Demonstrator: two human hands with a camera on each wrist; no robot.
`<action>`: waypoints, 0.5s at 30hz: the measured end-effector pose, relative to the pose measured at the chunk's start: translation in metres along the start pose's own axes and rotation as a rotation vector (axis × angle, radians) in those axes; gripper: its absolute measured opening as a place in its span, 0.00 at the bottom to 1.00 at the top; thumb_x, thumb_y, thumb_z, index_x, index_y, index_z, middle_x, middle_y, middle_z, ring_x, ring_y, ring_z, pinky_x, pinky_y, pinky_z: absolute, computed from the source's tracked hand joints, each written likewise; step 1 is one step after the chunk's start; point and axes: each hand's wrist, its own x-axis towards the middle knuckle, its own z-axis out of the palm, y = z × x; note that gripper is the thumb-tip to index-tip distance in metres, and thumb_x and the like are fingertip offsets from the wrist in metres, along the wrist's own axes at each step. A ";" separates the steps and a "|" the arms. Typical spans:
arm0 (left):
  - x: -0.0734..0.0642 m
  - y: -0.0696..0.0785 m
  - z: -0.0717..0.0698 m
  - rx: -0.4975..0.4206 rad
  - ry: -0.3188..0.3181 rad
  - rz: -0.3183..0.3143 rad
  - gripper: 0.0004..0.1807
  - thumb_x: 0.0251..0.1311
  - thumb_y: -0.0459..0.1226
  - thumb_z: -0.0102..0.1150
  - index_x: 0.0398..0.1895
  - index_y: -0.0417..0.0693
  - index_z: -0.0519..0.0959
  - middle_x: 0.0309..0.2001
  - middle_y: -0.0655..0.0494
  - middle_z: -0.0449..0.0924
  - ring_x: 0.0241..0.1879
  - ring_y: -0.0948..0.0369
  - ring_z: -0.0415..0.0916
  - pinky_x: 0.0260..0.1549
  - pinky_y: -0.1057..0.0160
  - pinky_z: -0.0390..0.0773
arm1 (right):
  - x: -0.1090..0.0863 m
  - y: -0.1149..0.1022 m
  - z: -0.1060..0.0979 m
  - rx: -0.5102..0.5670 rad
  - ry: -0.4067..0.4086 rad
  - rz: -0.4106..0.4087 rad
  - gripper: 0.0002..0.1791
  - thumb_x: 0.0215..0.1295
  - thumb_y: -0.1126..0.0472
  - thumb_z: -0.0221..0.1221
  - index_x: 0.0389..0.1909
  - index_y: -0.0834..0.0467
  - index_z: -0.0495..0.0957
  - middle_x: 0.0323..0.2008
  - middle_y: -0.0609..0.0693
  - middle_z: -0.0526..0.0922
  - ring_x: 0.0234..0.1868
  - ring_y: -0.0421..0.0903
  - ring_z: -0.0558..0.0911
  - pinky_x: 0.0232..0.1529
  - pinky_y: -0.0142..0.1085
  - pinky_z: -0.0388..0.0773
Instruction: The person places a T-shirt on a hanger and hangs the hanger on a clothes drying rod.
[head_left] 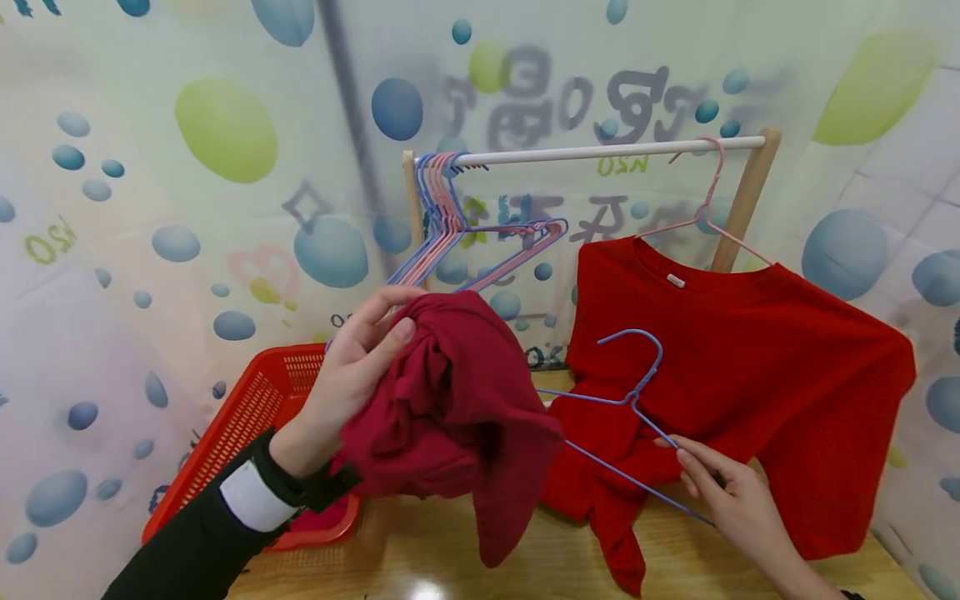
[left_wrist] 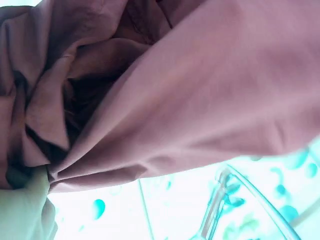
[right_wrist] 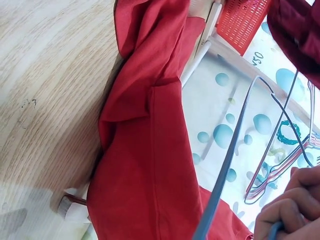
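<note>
My left hand [head_left: 337, 383] grips a bunched dark red garment [head_left: 465, 392], its fingers behind the cloth and thumb in front. The garment's lower end hangs down above the table. In my right hand [head_left: 738, 500] is a blue clothes hanger [head_left: 634, 395], held by one sloping arm with its hook upward. The hanger's left end passes behind the dark red garment in the head view. Behind it a bright red long-sleeved top [head_left: 720, 333] hangs from a pink hanger [head_left: 708, 204]; a sleeve droops onto the table. Curled right fingers [right_wrist: 285, 215] wrap the blue hanger in the right wrist view.
A small rack with a white rail [head_left: 600, 152] and wooden posts [head_left: 746, 204] stands at the back. Several blue and pink hangers [head_left: 442, 212] crowd its left end. Left of it, a red plastic basket [head_left: 217, 467] with cloth inside stands on the wooden table [head_left: 405, 558].
</note>
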 end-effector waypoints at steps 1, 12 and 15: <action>0.002 -0.001 0.002 0.000 -0.005 -0.004 0.14 0.78 0.33 0.46 0.61 0.51 0.74 0.50 0.56 0.83 0.48 0.61 0.82 0.49 0.65 0.82 | 0.000 0.000 0.000 0.000 -0.002 0.006 0.12 0.74 0.70 0.55 0.51 0.66 0.85 0.20 0.40 0.70 0.13 0.36 0.57 0.11 0.30 0.58; -0.004 -0.047 0.006 0.113 -0.021 -0.318 0.24 0.76 0.37 0.52 0.70 0.37 0.67 0.56 0.52 0.82 0.50 0.61 0.82 0.48 0.64 0.82 | -0.003 0.007 -0.004 -0.038 -0.009 0.055 0.13 0.76 0.67 0.55 0.53 0.63 0.85 0.21 0.40 0.72 0.13 0.33 0.56 0.10 0.30 0.58; -0.008 -0.061 0.005 0.166 -0.023 -0.427 0.24 0.74 0.38 0.55 0.70 0.39 0.69 0.57 0.46 0.81 0.50 0.60 0.81 0.49 0.63 0.80 | -0.004 0.010 -0.004 -0.042 -0.006 0.057 0.13 0.75 0.67 0.55 0.53 0.62 0.86 0.21 0.40 0.72 0.13 0.33 0.56 0.10 0.30 0.58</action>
